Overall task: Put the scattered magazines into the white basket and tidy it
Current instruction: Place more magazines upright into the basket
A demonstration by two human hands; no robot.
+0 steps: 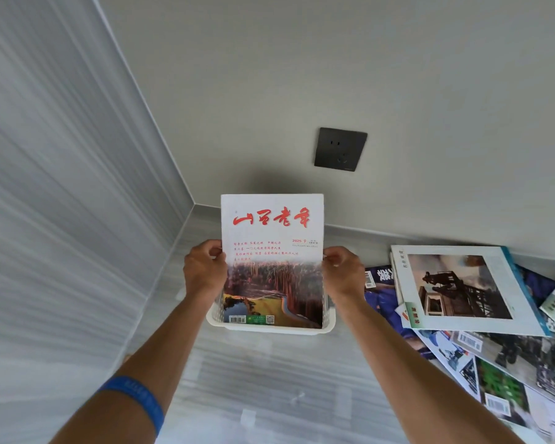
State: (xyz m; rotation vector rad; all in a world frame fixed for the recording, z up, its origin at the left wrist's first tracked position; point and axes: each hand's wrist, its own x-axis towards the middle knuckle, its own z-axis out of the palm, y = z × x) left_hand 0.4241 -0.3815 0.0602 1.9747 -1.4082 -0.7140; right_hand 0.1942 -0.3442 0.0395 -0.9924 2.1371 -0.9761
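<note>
A magazine [271,261] with a white cover, red calligraphy and a forest photo stands upright in the white basket [329,318], which sits on the floor in the corner. My left hand [204,267] pinches its left edge and my right hand [342,272] pinches its right edge, both about halfway up. The magazine's lower end is inside the basket and hides most of the basket's inside. To the right, several more magazines [462,290] lie scattered and overlapping on the floor.
A dark wall socket [340,149] sits on the grey wall above the basket. A pale striped wall [61,187] runs along the left. Grey floor [269,379] spreads in front of the basket. A blue wristband [135,400] is on my left forearm.
</note>
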